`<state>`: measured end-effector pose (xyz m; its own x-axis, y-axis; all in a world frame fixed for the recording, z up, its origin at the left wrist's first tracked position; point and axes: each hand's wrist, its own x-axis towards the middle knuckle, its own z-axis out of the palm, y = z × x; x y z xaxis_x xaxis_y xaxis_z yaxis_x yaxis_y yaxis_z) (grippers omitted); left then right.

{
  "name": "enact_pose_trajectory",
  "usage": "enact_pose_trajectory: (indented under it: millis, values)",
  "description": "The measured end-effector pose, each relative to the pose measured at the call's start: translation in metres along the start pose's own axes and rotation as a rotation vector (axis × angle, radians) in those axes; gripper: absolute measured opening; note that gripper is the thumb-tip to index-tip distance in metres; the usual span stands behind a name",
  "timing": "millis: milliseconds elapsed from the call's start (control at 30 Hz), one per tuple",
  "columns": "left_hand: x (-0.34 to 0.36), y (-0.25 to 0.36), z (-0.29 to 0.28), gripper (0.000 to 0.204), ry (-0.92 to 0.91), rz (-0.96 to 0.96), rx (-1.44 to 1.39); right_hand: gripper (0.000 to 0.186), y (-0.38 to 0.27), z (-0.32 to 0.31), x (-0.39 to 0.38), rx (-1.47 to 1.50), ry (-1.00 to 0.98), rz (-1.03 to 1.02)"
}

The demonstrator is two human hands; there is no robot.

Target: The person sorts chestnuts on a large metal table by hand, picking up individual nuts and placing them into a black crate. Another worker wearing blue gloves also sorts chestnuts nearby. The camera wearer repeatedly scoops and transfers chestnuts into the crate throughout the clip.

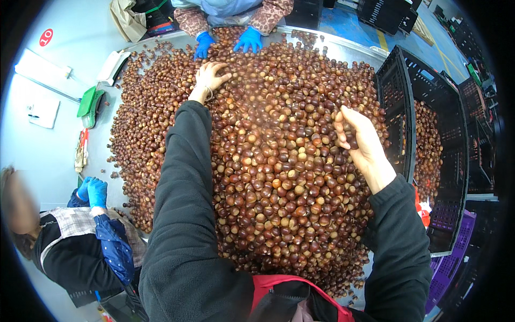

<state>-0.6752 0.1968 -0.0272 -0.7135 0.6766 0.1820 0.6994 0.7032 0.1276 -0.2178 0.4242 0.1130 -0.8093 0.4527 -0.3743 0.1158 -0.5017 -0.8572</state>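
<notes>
A broad heap of brown, glossy chestnuts (284, 177) covers the metal table (343, 51) in front of me. My left hand (212, 79) reaches far across it and rests on the nuts with its fingers apart, holding nothing that I can see. Over the right side of the heap, my right hand (360, 138) is turned palm inward with curled fingers. A dark chestnut (352, 141) shows between those fingers and the palm. Both of my sleeves are dark fleece.
Across the table a co-worker's blue-gloved hands (248, 40) touch the heap. At left, another person has blue-gloved hands (96, 192) together. A black crate (450, 161) with chestnuts stands at right, above a purple crate (450, 263). A green scoop (89, 103) sits at the left edge.
</notes>
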Motion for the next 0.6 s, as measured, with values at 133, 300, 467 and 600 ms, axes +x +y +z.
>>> enact_pose_trajectory:
  millis: [133,300,467,600]
  values:
    - [-0.024,0.009,-0.006,0.047,0.047,0.106,-0.208,0.026,0.001,0.001,0.001,-0.012,-0.020,-0.005]
    - [-0.072,0.024,-0.033,0.042,-0.050,0.300,-0.457,0.025,0.003,0.000,0.003,0.014,-0.031,-0.039]
    - [-0.123,0.059,-0.066,0.038,-0.253,0.386,-0.704,0.025,0.003,-0.001,0.003,0.005,-0.060,-0.025]
    - [-0.171,0.098,-0.082,0.045,-0.240,0.344,-0.604,0.025,0.002,-0.001,0.003,0.004,-0.058,-0.025]
